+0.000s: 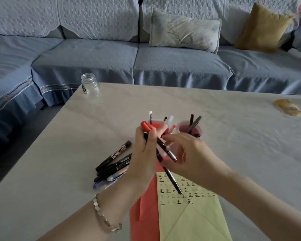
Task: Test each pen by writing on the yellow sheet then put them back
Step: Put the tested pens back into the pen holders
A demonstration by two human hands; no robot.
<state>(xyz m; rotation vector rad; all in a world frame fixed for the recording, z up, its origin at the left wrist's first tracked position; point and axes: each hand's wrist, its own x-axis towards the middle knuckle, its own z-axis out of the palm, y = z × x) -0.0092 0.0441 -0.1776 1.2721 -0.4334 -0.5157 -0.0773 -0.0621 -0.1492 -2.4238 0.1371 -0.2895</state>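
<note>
A pale table (233, 136) stands before a blue sofa (94, 58). The left hand (146, 150) clenches a bundle of pens (165, 148) above the yellow sheet (189, 220). The right hand (189, 153) reaches to them (pinching one or not, I cannot tell). Better to draw out one pen only, slowly. Left of the hands a marker (115, 155) reads "WHITEBOARD"; the sheet carries rows of 正.

A home living room: blue covered sofa (146, 54), cushions (184, 30), low table (215, 115).
</note>
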